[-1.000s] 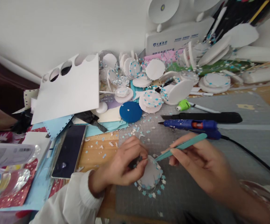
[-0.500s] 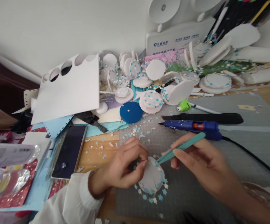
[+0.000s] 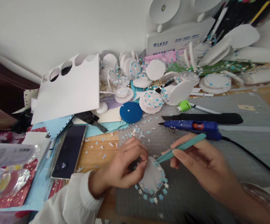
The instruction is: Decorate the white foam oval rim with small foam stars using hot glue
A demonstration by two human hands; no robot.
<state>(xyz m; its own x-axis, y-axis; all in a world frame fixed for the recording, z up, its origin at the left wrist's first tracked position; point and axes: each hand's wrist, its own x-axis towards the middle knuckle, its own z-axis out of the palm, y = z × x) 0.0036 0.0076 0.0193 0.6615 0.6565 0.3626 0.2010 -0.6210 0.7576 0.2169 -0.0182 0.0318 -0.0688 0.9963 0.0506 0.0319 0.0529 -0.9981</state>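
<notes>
A small white disc (image 3: 152,179), ringed by blue and white star-shaped pieces, is over the grey cutting mat. At its upper left edge my left hand (image 3: 130,163) pinches with thumb and forefinger; the exact contact is partly hidden by the fingers. My right hand (image 3: 200,165) grips turquoise tweezers (image 3: 183,147), thumb on one side and fingers on the other. The tweezer tips touch or hover just over the disc's top edge, close to a blue star and the left fingertips.
A blue hot glue gun (image 3: 190,125) and black utility knife (image 3: 204,118) lie beyond the right hand. A dark blue disc (image 3: 131,112), loose stars and many white discs spread behind. At left are a phone (image 3: 69,151) and white board (image 3: 71,90). The glue gun's cord runs right.
Almost nothing differs. The tweezer tips have shifted very slightly left over the disc's top edge; both hands keep their grip and place.
</notes>
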